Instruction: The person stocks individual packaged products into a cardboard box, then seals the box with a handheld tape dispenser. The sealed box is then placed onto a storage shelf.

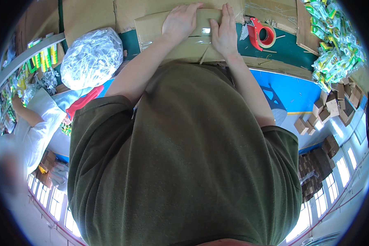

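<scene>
A brown cardboard box [180,54] lies in front of me, with strips of shiny clear tape across its top. My left hand [181,21] rests on the box's upper left part, its fingers stretched toward the far edge. Along the box's right side lies my right hand [224,36], palm down, with the fingers straight and the thumb apart. Neither hand holds anything. Just right of the right hand, a red tape dispenser [256,35] with a roll of tape sits on the green tabletop.
A large bundle in clear plastic [92,57] stands to the left. Many green and yellow packets [336,41] are heaped at the far right. Small cardboard boxes [330,104] lie below them. At the left, a person in a white top [35,127] reaches among similar packets.
</scene>
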